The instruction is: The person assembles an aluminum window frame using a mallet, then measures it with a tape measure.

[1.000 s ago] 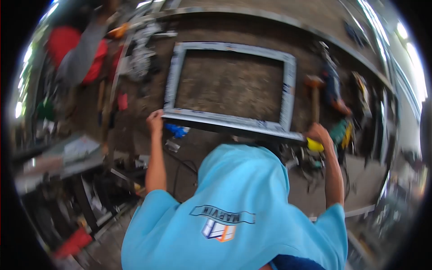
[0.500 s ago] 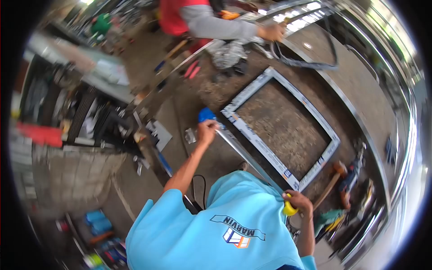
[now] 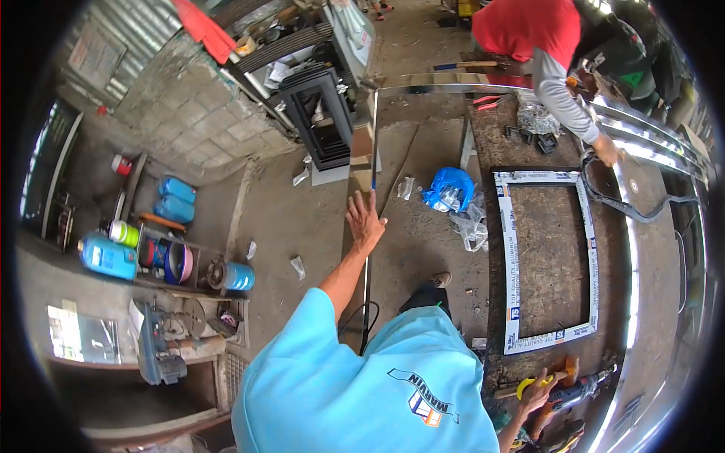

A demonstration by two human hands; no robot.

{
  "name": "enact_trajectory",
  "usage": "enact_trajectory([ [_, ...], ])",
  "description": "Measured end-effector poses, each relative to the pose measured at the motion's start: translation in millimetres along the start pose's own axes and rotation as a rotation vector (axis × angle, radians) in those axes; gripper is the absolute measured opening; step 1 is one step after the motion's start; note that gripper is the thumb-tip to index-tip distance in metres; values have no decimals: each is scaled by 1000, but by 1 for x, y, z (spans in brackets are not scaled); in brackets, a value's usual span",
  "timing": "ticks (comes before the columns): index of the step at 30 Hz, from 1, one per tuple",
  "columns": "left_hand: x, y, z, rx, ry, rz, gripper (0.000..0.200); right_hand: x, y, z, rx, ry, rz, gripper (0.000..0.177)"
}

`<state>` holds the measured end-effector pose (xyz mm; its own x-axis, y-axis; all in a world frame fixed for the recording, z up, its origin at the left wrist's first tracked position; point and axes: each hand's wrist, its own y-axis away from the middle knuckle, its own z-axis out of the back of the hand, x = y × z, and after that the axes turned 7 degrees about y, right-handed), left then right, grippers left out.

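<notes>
My left hand (image 3: 366, 220) is open, fingers spread, over a long flat bar (image 3: 362, 151) of the large metal frame (image 3: 375, 113) to my left. My right hand (image 3: 538, 395) is low over the workbench at the right, its fingers around a yellow tape measure (image 3: 526, 386), which it partly hides. Right beside that hand lie a hammer (image 3: 571, 368) and a power drill (image 3: 580, 389). Just beyond them, a rectangular aluminum frame (image 3: 512, 275) wrapped in printed white film lies flat on the bench.
Across the bench, a person in red (image 3: 521, 30) reaches toward a dark rubber strip (image 3: 642, 214). Red-handled pliers (image 3: 487, 102) and crumpled plastic (image 3: 538, 115) lie at the bench's far end. A blue plastic bag (image 3: 451, 187) is on the floor. Shelves with blue jugs (image 3: 175, 200) stand left.
My left hand has let go of the tape's end and moved to the bar at left. My right hand has carried the tape measure onto the bench by the hammer; the stretched blade no longer shows.
</notes>
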<state>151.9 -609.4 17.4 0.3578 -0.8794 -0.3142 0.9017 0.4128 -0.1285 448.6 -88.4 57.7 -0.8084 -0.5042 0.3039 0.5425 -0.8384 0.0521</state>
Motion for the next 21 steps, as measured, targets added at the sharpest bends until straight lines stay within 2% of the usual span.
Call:
enact_trajectory([
  [1,2,5,2,24,-95,-60,85,-10,0,-8,-61,-12,116,47],
  [2,1,5,4,47,-189,-125,88,-16,-5,-17,-62,-16,129,47],
  [4,2,2,5,11,-127,-90,88,-21,-9,-21,-119,-54,173,47],
  [6,8,-4,9,27,-38,-77,85,-19,-10,-26,-106,-18,151,46],
  [8,13,-3,11,15,-48,-78,83,-26,-9,-28,-164,-111,142,46],
  [10,14,2,5,-105,-61,-144,81,-36,-14,-32,-141,-145,128,46],
  [12,16,1,1,-131,-21,-150,78,-41,-14,-31,-99,-228,81,45],
  [20,15,-2,0,-172,-32,-158,74,-39,-18,-40,-183,-117,38,45],
  [21,16,0,5,-184,-24,-147,73,-43,-21,-44,-169,-145,120,46],
])
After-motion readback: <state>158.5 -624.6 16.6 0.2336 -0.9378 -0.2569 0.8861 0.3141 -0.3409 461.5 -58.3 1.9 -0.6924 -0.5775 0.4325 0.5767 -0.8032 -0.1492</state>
